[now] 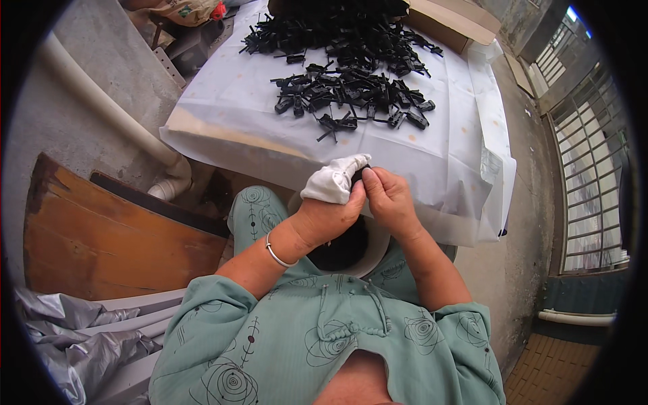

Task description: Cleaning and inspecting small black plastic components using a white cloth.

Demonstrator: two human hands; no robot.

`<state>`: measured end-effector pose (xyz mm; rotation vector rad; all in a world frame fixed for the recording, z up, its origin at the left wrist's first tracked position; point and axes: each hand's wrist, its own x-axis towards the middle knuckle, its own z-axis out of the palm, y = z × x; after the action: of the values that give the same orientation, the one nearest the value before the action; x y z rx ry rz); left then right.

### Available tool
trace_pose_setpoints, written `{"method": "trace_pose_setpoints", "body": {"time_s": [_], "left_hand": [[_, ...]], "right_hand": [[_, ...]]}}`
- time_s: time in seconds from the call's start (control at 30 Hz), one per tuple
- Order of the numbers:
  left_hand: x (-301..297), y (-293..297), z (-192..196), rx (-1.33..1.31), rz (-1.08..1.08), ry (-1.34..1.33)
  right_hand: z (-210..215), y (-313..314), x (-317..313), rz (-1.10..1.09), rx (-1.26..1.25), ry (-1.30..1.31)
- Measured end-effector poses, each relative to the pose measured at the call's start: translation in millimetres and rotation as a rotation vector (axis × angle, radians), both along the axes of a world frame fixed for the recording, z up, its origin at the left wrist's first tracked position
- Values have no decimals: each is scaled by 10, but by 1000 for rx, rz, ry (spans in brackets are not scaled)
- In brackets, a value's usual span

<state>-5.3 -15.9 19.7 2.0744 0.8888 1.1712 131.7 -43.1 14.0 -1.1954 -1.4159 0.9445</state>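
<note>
Small black part [358,175]: between the hands, at the table's [445,172] near edge. Right hand [391,197]: pinching it. Left hand [332,217]: meeting the right; white cloth [329,182] hides its grip, cannot tell. Handling, judged: brace left, pinch lightly.

Black part [358,177]: mostly hidden between left hand [336,208] and right hand [391,197]. Left fingers: under white cloth [329,182]. Bucket [380,241] contents: indistinct. Carton [453,21], 1: cut off by top edge.
</note>
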Motion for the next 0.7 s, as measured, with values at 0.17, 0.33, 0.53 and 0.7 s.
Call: {"method": "trace_pose_setpoints", "body": {"time_s": [0.17, 0.33, 0.53, 0.7], "left_hand": [[-9, -4, -39, 85, 48, 110], [-85, 131, -60, -191, -100, -273], [-130, 109, 36, -760, -258, -498], [-150, 47, 156, -706, -303, -179]], "right_hand": [[-78, 31, -28, -13, -31, -6], [119, 18, 150, 53, -102, -56], [49, 40, 233, 79, 106, -241], [122, 65, 164, 58, 125, -162]]}}
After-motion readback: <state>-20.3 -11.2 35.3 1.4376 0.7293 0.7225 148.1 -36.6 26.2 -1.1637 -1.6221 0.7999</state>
